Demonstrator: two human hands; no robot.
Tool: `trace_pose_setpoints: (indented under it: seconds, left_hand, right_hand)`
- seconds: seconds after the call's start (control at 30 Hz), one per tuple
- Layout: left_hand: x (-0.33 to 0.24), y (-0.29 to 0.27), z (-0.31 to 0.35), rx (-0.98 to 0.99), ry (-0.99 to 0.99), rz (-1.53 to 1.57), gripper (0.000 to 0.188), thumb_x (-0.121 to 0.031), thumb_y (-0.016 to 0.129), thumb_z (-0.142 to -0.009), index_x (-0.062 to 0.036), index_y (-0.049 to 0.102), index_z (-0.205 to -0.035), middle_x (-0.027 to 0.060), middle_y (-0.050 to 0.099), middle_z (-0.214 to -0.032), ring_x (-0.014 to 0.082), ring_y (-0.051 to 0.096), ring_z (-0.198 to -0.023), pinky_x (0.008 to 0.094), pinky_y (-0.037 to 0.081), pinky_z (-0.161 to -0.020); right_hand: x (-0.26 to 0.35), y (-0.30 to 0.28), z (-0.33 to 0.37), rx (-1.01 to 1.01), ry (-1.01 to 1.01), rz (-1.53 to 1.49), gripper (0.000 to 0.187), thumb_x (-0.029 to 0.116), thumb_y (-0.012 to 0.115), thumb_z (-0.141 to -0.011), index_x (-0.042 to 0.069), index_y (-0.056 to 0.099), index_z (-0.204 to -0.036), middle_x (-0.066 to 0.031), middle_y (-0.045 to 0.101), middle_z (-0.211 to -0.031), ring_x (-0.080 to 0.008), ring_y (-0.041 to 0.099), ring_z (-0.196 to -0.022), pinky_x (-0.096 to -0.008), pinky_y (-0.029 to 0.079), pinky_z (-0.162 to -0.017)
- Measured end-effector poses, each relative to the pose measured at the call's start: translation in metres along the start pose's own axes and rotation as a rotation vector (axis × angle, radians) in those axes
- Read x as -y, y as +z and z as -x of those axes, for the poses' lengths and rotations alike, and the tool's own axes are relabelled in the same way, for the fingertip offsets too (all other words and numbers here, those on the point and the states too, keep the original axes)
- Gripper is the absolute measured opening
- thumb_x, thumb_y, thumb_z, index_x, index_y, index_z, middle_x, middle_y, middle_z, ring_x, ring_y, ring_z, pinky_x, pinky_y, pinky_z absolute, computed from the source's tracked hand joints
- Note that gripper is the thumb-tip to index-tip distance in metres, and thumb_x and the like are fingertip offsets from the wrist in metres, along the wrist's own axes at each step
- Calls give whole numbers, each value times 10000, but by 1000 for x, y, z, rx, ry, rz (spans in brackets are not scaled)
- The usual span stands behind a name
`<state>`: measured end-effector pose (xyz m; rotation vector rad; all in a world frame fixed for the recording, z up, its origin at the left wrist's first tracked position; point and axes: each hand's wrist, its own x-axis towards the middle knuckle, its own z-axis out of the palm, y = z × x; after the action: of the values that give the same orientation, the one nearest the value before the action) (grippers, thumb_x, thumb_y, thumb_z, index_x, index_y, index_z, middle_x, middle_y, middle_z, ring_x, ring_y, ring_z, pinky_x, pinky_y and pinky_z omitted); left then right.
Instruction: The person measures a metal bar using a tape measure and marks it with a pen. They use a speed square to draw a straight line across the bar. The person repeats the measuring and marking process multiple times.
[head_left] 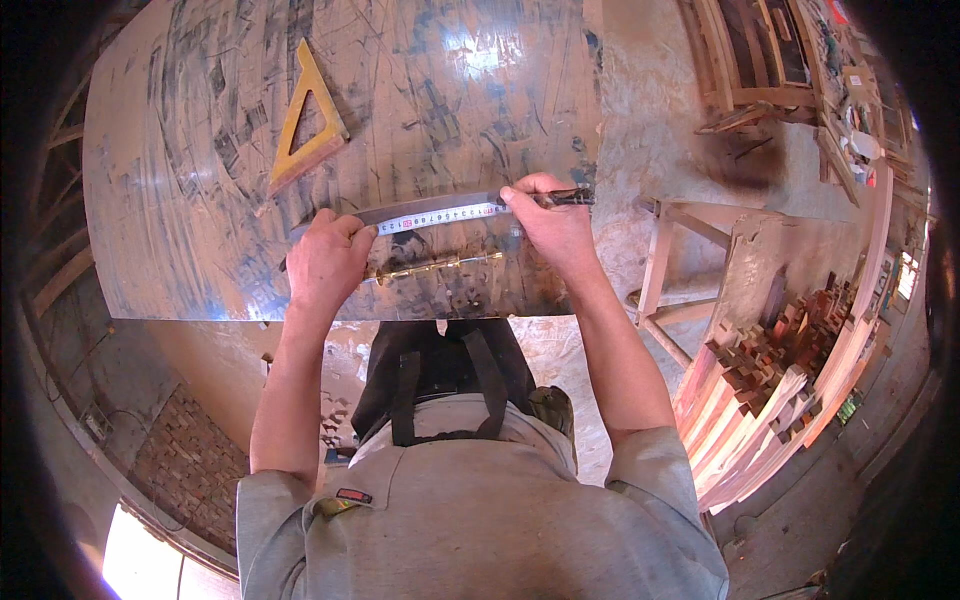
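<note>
A white tape measure blade (440, 217) with dark marks and some red ones is stretched between my hands. It lies along a narrow dark strip (425, 207) on the worktable. My left hand (328, 258) is closed over the left end of the blade and strip; whether it also holds the tape's case is hidden. My right hand (548, 220) pinches the right end, thumb and fingers together. A slim black tool (572, 197) sticks out rightward from my right hand; its kind is unclear. Just nearer to me lies a thin, shiny gold-coloured rod (435, 267).
A yellow triangular set square (291, 135) lies on the scuffed worktable (180, 200), far left of my hands. Wooden frames (765, 95) stand at the far right. A wooden stand (660, 260) and stacked wood strips (740, 440) are on the right. Small blocks (190, 450) cover floor at lower left.
</note>
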<state>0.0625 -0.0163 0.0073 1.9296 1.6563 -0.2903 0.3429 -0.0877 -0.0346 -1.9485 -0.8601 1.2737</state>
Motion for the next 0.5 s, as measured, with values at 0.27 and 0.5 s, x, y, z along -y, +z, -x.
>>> trace_pose_setpoints:
  seconds: [0.27, 0.5]
  left_hand:
    - [-4, -2, 1, 4, -10, -8, 276, -350, 637, -956, -114, 771, -1005, 115, 647, -987, 351, 683, -913, 473, 545, -790]
    - [-2, -2, 2, -8, 5, 20, 268, -335, 633, -942, -111, 770, -992, 116, 648, -984, 352, 679, -907, 472, 544, -786]
  right_hand:
    - [-2, -1, 0, 6, -23, -2, 282, 269, 779, -876, -7, 721, -897, -135, 680, -904, -226, 639, -837, -363, 510, -762]
    - [5, -2, 1, 11, -30, 41, 279, 268, 773, -879, -5, 726, -910, -139, 683, -907, -229, 642, -839, -368, 511, -759]
